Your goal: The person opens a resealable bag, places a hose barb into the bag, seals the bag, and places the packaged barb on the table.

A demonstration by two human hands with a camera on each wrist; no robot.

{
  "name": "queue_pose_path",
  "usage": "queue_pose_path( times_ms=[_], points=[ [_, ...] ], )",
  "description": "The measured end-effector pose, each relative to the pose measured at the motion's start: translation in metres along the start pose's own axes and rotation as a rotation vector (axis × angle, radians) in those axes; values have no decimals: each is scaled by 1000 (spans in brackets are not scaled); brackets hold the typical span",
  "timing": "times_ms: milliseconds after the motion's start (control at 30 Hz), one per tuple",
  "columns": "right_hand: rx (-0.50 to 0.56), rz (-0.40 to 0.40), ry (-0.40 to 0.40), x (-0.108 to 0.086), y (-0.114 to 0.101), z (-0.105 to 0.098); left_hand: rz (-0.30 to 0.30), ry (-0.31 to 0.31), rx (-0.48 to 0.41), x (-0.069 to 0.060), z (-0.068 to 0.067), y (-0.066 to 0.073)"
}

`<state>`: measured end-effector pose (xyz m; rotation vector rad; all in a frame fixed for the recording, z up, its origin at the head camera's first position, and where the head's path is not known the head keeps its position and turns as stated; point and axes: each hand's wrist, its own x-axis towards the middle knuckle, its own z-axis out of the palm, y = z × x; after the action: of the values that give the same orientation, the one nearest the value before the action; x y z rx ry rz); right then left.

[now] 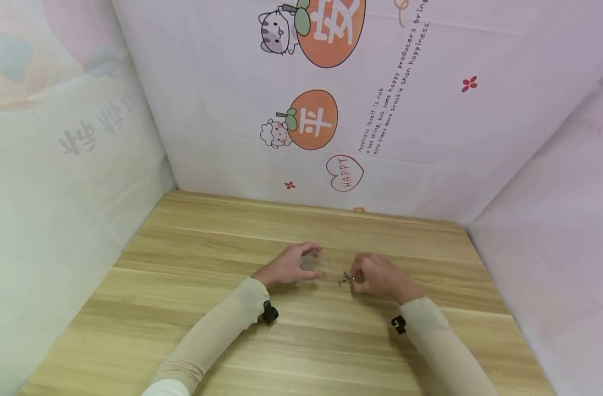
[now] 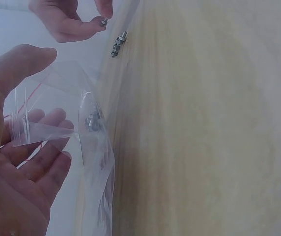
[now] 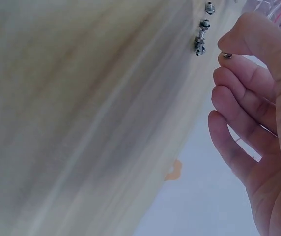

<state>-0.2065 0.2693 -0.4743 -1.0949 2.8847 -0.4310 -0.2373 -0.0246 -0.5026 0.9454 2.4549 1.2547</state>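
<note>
My left hand [image 1: 288,265] holds a clear plastic zip bag [image 2: 97,172], with thumb and fingers curled around its mouth, which gapes in the left wrist view. Some dark metal pieces [image 2: 94,121] show through the bag's side; whether they lie inside or behind it I cannot tell. Between thumb and forefinger, my right hand [image 1: 378,276] pinches a small shiny metal screw-like part [image 3: 226,55]; most of it is covered by the fingertips. Just left of that hand, several small metal fittings [image 1: 343,279] lie in a short row on the table.
The wood-grain table [image 1: 321,346] spreads under both hands. Pale printed cloth walls [image 1: 222,110] enclose it at the back and on both sides. A black wrist camera [image 1: 269,312] sits on the left sleeve and another [image 1: 398,324] on the right.
</note>
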Motion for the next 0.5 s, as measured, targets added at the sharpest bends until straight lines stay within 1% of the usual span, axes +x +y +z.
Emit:
queue_pose_path(
  times_ms=[167,300,500],
  points=[
    [0,-41,-2,4,-3,-9,5,-4,-2,0,0,2],
    [-19,-64,4,8,-6,-17,6,-6,-8,0,0,3],
    [-63,-81,-3,18,-17,-35,0,-10,-12,2,0,3]
  ],
)
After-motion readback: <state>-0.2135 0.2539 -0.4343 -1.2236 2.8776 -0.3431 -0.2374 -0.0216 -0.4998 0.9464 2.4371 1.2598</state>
